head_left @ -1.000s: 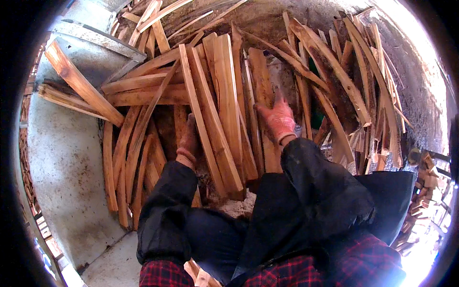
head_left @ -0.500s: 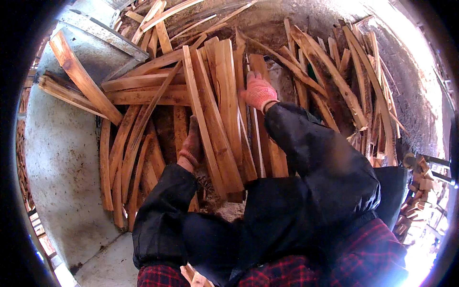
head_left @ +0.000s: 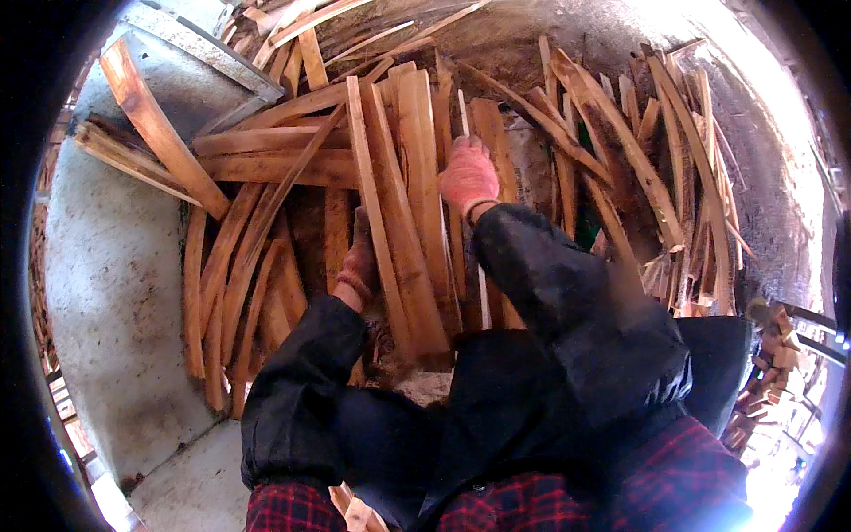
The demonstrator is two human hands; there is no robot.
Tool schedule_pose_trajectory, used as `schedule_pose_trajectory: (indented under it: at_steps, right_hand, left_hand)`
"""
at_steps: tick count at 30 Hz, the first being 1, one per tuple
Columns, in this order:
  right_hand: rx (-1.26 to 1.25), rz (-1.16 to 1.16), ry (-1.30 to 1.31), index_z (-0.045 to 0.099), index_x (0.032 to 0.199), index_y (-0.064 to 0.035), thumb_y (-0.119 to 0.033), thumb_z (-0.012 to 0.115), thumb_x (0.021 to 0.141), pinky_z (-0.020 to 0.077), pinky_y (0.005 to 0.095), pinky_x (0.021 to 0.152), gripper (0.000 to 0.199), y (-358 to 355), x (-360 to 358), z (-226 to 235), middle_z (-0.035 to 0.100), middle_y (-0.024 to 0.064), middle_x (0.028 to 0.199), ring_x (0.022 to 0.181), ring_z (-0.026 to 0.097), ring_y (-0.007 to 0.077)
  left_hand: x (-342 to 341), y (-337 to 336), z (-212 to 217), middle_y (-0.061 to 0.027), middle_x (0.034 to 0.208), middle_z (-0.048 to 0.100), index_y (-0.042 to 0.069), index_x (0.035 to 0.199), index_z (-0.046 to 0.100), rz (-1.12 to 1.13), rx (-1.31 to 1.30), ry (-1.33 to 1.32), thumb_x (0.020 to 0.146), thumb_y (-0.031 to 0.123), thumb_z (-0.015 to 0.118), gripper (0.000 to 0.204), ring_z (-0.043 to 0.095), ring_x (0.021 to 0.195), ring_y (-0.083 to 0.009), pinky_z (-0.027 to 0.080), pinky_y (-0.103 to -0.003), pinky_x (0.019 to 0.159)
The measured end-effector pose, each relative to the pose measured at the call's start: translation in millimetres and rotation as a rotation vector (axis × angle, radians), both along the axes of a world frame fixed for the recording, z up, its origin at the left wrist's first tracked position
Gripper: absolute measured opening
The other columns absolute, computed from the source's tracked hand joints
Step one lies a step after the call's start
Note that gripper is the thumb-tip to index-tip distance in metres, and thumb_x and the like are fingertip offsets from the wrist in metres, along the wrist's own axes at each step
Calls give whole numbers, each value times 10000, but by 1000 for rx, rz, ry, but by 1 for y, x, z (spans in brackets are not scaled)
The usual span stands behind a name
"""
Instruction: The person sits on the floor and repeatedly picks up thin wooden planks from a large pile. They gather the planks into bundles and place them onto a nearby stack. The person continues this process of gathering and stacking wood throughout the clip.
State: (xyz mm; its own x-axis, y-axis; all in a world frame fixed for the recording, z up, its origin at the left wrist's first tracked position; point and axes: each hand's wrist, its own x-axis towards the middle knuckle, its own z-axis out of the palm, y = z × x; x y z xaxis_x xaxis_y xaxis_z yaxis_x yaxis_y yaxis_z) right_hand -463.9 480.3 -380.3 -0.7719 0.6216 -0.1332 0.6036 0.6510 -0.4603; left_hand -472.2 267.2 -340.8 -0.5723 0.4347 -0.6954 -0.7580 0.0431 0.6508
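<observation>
Concrete floor [head_left: 115,293] under wood slat pile [head_left: 399,177]; both gloved hands, left [head_left: 362,262], right [head_left: 468,175], grip slats.

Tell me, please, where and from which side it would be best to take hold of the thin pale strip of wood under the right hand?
Probably at its far end, where the right hand already rests. The thin pale strip runs lengthwise away from the person, wedged between wider slats, so its sides look closed in. Coming from above and pinching the upper end, then lifting it along its length, seems easiest. The left hand lies on the slats nearer the body.

Gloved hands [head_left: 468,176] on wood slats [head_left: 417,204]
</observation>
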Motion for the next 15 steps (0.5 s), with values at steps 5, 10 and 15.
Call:
schedule_pose_trajectory:
  at_steps: [5, 10, 15]
  right_hand:
    - [-159, -70, -14, 497, 1216, 14, -204, 649, 795, 438, 419, 999, 498, -10, -7, 7, 514, 211, 1263, 1200, 487, 368]
    - [-204, 38, 175, 490, 1244, -6, -128, 615, 777, 416, 436, 1026, 498, -9, 18, 17, 486, 211, 1317, 1227, 459, 397]
    - [-270, 90, 226, 508, 1252, -37, -105, 575, 777, 395, 425, 1056, 484, -28, 17, 15, 471, 225, 1366, 1253, 458, 400]
  left_hand:
    - [0, -5, 8, -97, 1420, 500, 133, 1434, 449, 57, -5, -88, 742, 832, 527, 986, 500, 1231, -312, 404, -415, 1055]
    - [2, 1, 17, -73, 1406, 519, 147, 1424, 469, 76, 18, -84, 776, 812, 507, 929, 500, 1235, -301, 396, -402, 1059]
    - [6, 5, 11, -78, 1347, 566, 144, 1389, 511, 63, 6, -7, 799, 794, 502, 878, 535, 1186, -286, 425, -383, 1027]
